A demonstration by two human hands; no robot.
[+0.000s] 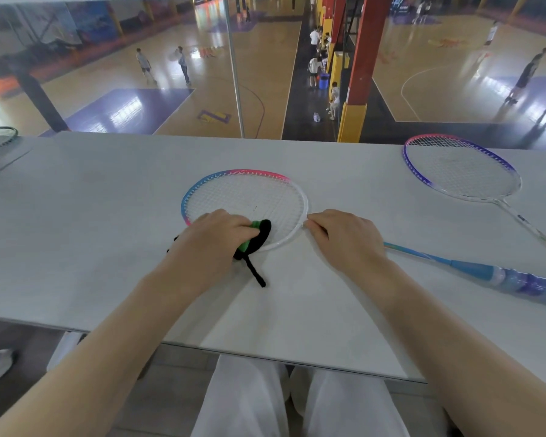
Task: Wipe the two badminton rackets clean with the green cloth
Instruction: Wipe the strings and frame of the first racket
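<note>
We see the green cloth (249,239), black-edged, bunched on the near strings of the pink-and-blue racket (245,206) | our left hand (213,239) grasps it, right hand (344,236) pinches the frame | two rackets on the white table (108,231), second racket (460,168) far right | near racket's handle points right.

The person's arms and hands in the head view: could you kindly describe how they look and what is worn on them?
Both forearms are bare, with no sleeves in view. The left hand and right hand wear no gloves, and no rings, watch or bracelet show. White trousers cover the legs below.
</note>
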